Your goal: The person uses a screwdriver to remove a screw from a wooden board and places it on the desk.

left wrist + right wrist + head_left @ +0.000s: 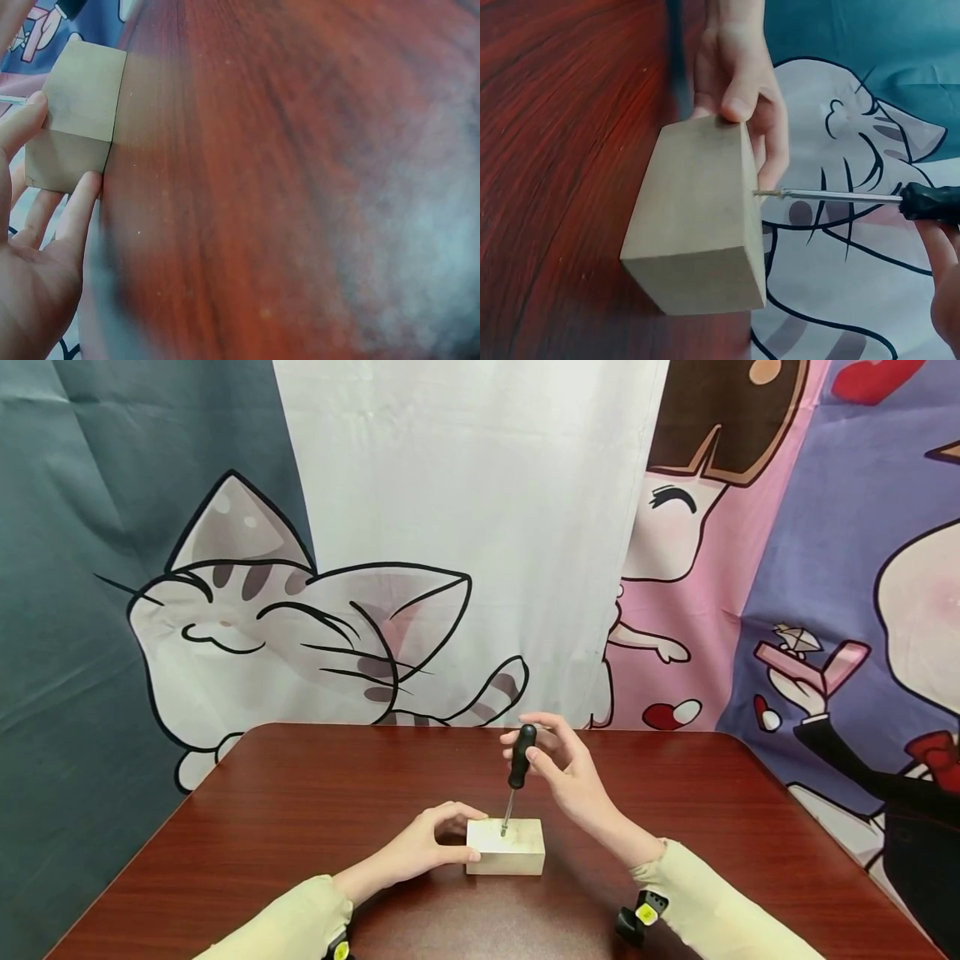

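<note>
A pale wooden block point(506, 863) lies on the table, its long side toward me. My left hand point(417, 847) grips its left end between thumb and fingers, also seen from the side in the left wrist view. My right hand point(576, 777) holds a screwdriver point(522, 757) by its black handle, thumb on one side and fingers on the other. The metal shaft slants down to a small screw point(768, 193), which stands partly out of the block's top face. In the right wrist view the screwdriver's tip meets the screw head.
The reddish-brown wooden table point(337, 777) spreads around the block on all sides. Behind it hangs a cloth backdrop point(465, 468) with cartoon figures and a cat. Each forearm has a light sleeve point(712, 893) and a black wrist device point(641, 917).
</note>
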### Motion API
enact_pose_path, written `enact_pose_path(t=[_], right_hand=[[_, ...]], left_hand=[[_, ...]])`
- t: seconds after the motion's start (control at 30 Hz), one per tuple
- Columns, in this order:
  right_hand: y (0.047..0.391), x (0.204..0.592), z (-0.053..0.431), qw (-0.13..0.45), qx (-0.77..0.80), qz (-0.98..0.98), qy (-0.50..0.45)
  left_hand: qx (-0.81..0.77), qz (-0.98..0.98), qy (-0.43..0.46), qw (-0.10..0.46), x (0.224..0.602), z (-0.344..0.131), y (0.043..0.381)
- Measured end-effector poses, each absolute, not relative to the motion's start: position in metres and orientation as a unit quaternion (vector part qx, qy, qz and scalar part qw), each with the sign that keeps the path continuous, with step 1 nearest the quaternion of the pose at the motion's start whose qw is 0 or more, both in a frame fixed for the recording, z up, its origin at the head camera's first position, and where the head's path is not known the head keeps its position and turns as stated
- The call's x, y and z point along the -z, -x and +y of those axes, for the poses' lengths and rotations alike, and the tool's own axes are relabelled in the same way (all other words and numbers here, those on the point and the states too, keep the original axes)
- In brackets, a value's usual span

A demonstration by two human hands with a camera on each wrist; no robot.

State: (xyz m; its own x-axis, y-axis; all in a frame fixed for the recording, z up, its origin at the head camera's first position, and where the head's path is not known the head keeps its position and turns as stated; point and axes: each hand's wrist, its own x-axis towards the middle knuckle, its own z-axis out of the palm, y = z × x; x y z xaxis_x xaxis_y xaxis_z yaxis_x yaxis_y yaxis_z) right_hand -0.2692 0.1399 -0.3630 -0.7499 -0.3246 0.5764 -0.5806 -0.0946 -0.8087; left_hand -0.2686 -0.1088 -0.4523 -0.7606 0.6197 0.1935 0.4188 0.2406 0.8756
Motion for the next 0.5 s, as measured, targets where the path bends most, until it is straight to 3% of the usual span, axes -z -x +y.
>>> enact_pose_path(t=[0.27, 0.5], right_hand=[[0.2664, 0.3642, 0.1370, 0.167, -0.639, -0.702, -0.266], [0.2675, 0.3627, 0.1430, 0.163, -0.623, -0.719, -0.261]], left_hand=[[-0.521, 0.781, -0.328, 0.105, 0.4503, -0.1086, 0.2681], [-0.521, 0.784, -0.318, 0.111, 0.4495, -0.1091, 0.2684]])
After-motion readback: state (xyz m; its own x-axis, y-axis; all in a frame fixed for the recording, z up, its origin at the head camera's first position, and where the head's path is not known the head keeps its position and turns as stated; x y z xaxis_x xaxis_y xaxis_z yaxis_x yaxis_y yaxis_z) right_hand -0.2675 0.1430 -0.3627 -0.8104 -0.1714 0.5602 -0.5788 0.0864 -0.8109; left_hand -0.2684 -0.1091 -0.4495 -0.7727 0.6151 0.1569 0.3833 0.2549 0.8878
